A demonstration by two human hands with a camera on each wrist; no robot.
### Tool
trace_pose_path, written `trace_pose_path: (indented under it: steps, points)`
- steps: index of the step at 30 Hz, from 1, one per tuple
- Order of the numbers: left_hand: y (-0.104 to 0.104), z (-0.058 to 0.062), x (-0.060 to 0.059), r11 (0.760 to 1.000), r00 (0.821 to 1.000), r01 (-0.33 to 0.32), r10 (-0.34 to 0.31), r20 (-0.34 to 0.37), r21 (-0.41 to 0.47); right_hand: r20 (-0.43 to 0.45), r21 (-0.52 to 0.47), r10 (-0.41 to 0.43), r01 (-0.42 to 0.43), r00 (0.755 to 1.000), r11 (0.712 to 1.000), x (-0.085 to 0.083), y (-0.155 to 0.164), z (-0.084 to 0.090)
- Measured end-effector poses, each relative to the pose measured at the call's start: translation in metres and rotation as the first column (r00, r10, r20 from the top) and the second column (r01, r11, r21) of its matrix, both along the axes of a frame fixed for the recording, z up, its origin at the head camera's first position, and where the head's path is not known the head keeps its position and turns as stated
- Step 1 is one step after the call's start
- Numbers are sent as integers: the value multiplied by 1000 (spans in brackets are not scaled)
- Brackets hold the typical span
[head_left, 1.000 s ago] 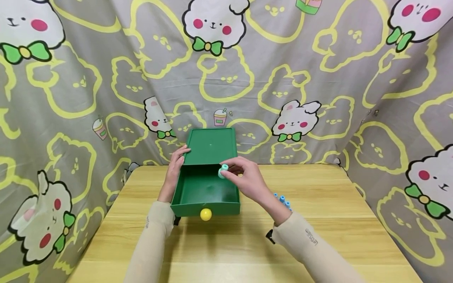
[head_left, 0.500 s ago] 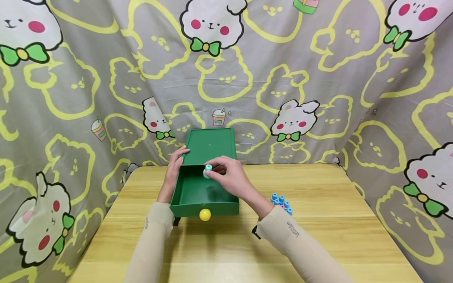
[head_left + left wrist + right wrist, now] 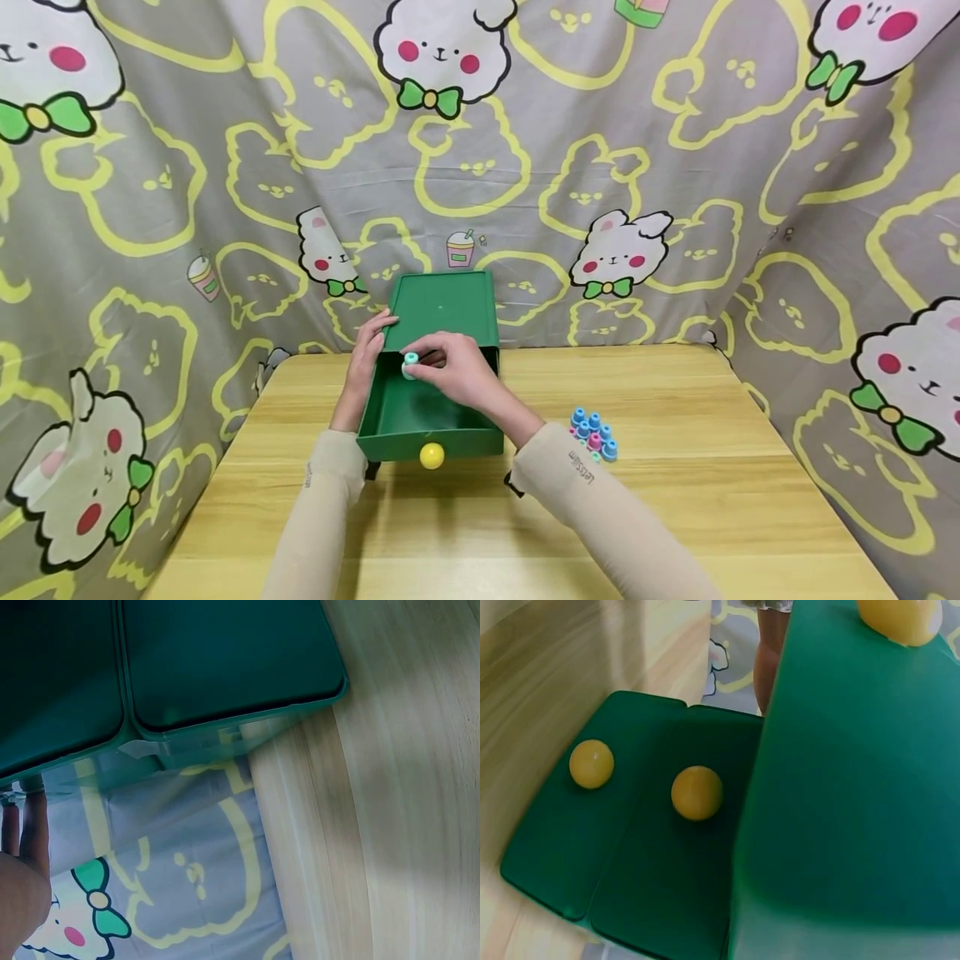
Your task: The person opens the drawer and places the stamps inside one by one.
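A green drawer box [image 3: 442, 304] stands at the table's back edge, its top drawer [image 3: 420, 412] pulled out, with a yellow knob [image 3: 432, 455] on the front. My right hand [image 3: 418, 362] pinches a small teal and white cap-shaped piece [image 3: 408, 367] above the drawer's back left corner. My left hand [image 3: 369, 346] rests with straight fingers against the box's left front corner; its fingers [image 3: 26, 832] show beside the box's green side [image 3: 225, 667]. The right wrist view shows the drawer front [image 3: 840, 787] and two lower yellow knobs [image 3: 697, 793], not the hand.
A small heap of several blue and pink pieces [image 3: 592, 432] lies on the wooden table [image 3: 675, 500] right of the drawer, near my right forearm. Patterned grey cloth [image 3: 675, 208] hangs behind and at both sides of the table.
My right hand has carried the teal piece leftward, from the drawer's right rear to its left rear. The left hand has stayed on the box.
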State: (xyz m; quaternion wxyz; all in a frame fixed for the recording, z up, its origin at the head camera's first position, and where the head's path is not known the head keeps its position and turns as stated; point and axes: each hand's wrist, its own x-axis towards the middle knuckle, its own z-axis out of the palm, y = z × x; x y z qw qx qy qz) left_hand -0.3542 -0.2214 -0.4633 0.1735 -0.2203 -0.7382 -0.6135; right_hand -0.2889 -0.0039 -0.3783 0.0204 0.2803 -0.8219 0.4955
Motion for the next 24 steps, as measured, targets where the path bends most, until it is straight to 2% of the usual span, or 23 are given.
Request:
trace_pose_path:
  steps: [10,24]
  points:
    - [-2,-1,-2,1000,999,4,-4,-33,2,42,55,55,-58,998,997,-6,-8,1]
    - [-2,-2,-4,1000,998,-2,2,-56,-5,41,175,48,-54,998,983,-12,-10,-5]
